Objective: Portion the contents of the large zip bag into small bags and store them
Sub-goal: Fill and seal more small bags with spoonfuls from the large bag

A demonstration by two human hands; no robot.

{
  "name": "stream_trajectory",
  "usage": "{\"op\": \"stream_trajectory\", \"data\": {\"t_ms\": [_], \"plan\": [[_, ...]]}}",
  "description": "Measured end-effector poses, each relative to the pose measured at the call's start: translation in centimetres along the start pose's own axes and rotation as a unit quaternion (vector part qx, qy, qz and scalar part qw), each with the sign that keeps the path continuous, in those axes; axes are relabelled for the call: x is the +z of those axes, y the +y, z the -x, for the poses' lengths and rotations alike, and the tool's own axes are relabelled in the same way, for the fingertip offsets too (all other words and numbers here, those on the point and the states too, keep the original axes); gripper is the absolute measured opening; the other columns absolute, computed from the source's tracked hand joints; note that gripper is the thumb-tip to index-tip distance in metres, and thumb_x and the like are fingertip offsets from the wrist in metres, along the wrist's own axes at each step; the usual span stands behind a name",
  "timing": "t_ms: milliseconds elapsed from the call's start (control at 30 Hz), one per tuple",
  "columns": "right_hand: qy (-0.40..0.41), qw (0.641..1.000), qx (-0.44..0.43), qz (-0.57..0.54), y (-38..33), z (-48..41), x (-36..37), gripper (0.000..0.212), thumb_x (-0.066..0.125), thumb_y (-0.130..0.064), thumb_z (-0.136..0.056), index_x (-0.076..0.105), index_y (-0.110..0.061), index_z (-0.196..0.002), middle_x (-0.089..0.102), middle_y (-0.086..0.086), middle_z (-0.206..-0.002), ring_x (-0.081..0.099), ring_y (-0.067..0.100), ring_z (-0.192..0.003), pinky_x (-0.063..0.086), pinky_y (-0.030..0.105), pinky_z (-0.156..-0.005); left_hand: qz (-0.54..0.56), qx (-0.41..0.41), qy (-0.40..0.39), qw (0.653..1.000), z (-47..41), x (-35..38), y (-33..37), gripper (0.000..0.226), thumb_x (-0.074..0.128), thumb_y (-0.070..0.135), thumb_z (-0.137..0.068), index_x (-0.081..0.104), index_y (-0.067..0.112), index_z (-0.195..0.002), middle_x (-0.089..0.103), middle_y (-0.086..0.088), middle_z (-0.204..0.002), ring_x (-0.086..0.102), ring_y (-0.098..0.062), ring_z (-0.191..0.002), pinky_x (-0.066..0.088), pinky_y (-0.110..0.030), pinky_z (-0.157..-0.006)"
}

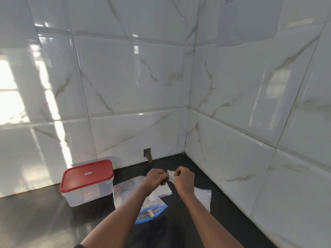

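Dark counter (44,221): both hands (left (155,179), right (184,179)) pinch 1 small bag (171,175).

left grip (155,178), right grip (184,179) pinch small bag (171,175) (raised) | zip bag (122,194) below

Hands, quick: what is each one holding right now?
Left hand: fingers curled, pinching the small clear bag by its left edge.
Right hand: fingers curled, pinching the same bag's right edge.
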State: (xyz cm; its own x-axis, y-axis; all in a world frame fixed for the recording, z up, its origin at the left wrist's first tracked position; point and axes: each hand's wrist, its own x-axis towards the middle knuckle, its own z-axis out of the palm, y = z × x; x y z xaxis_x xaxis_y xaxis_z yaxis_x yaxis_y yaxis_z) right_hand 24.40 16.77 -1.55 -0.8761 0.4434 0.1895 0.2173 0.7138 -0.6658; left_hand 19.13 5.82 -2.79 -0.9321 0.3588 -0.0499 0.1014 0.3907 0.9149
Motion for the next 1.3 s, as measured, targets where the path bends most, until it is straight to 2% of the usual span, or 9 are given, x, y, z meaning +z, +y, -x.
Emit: {"op": "stream_trajectory", "data": {"t_ms": [133, 300, 500, 667, 800, 933, 1000, 1100, 1300], "plan": [[-0.010, 1.000, -0.012, 0.010, 0.6, -0.3, -0.5, 0.024, 0.045, 0.004, -0.091, 0.068, -0.004, -0.094, 0.068, 0.011, -0.099, 0.052, 0.009, -0.077, 0.034, 0.008, -0.057, -0.043, 0.001, -0.006, 0.999, 0.3, -0.4, -0.1, 0.024, 0.054, 0.012, -0.087, 0.057, 0.012, -0.063, 0.054, -0.001, -0.064, 0.047, -0.010, -0.061, 0.043, -0.021, -0.064], [-0.108, 0.989, -0.090, 0.046, -0.1, 0.2, 0.1, 0.025, 0.058, -0.020, -0.093, 0.067, -0.009, -0.113, 0.061, 0.008, -0.115, 0.061, 0.014, -0.100, 0.041, 0.014, -0.078, -0.086, 0.019, 0.012, 0.996, 0.4, -0.2, 0.3, 0.034, 0.058, 0.030, -0.086, 0.064, 0.004, -0.065, 0.055, -0.008, -0.067, 0.047, -0.015, -0.066, 0.038, -0.026, -0.065], [-0.100, 0.978, -0.121, 0.137, 0.2, 0.3, -0.5, 0.024, 0.055, -0.012, -0.093, 0.064, -0.011, -0.116, 0.061, 0.004, -0.116, 0.062, 0.016, -0.102, 0.048, 0.023, -0.081, -0.125, 0.031, 0.048, 0.991, 0.4, -0.7, 0.5, 0.014, 0.064, 0.022, -0.080, 0.064, 0.008, -0.082, 0.057, -0.001, -0.089, 0.052, -0.011, -0.076, 0.042, -0.018, -0.066], [-0.097, 0.978, -0.127, 0.135, -0.2, 0.2, -0.3, 0.029, 0.051, -0.008, -0.092, 0.064, -0.013, -0.118, 0.062, 0.002, -0.119, 0.062, 0.017, -0.104, 0.049, 0.025, -0.081, -0.168, 0.009, 0.017, 0.986, 0.1, -0.3, 0.3, 0.041, 0.057, 0.038, -0.086, 0.068, 0.000, -0.076, 0.060, -0.012, -0.073, 0.051, -0.019, -0.068, 0.040, -0.027, -0.063], [-0.131, 0.982, -0.121, 0.058, -0.1, -0.1, -0.6, 0.034, 0.050, -0.003, -0.093, 0.064, -0.012, -0.123, 0.063, 0.005, -0.124, 0.060, 0.018, -0.111, 0.048, 0.024, -0.092, -0.148, 0.025, 0.037, 0.988, 0.5, -0.7, 0.1, 0.035, 0.056, 0.039, -0.087, 0.063, 0.006, -0.085, 0.059, -0.007, -0.082, 0.051, -0.015, -0.074, 0.040, -0.025, -0.066], [-0.123, 0.985, -0.019, -0.117, 0.0, -0.2, -1.0, 0.030, 0.056, -0.002, -0.089, 0.067, -0.007, -0.117, 0.068, 0.014, -0.112, 0.066, 0.018, -0.084, 0.055, 0.014, -0.061, -0.089, 0.063, -0.051, 0.993, 1.5, -1.0, 0.2, 0.062, 0.058, 0.055, -0.073, 0.040, 0.023, -0.122, 0.050, 0.004, -0.117, 0.048, -0.014, -0.106, 0.040, -0.025, -0.088], [-0.125, 0.980, 0.003, -0.158, 0.1, -0.4, -1.0, 0.032, 0.058, 0.003, -0.086, 0.067, -0.005, -0.116, 0.068, 0.014, -0.111, 0.062, 0.011, -0.076, 0.049, 0.007, -0.052, -0.182, 0.108, -0.075, 0.974, 1.5, -1.2, -0.4, 0.083, 0.061, 0.059, -0.063, 0.031, 0.027, -0.133, 0.047, 0.007, -0.124, 0.044, -0.014, -0.117, 0.027, -0.038, -0.108], [-0.173, 0.969, 0.013, -0.179, 0.1, -0.3, -1.1, 0.041, 0.054, 0.011, -0.085, 0.061, -0.004, -0.123, 0.063, 0.015, -0.118, 0.060, 0.008, -0.076, 0.045, 0.006, -0.048, -0.283, 0.163, -0.073, 0.942, 1.3, -1.1, -0.8, 0.093, 0.061, 0.058, -0.058, 0.028, 0.022, -0.137, 0.047, 0.004, -0.130, 0.042, -0.014, -0.124, 0.004, -0.044, -0.115], [-0.229, 0.972, -0.048, -0.032, 0.2, -0.4, -0.4, 0.051, 0.066, -0.001, -0.082, 0.054, -0.007, -0.130, 0.038, 0.005, -0.138, 0.046, 0.021, -0.124, 0.043, 0.025, -0.099, -0.329, 0.143, -0.039, 0.933, 1.0, -0.7, -1.2, 0.080, 0.064, 0.056, -0.061, 0.041, 0.020, -0.129, 0.047, 0.003, -0.128, 0.043, -0.014, -0.121, 0.007, -0.047, -0.117]]}}
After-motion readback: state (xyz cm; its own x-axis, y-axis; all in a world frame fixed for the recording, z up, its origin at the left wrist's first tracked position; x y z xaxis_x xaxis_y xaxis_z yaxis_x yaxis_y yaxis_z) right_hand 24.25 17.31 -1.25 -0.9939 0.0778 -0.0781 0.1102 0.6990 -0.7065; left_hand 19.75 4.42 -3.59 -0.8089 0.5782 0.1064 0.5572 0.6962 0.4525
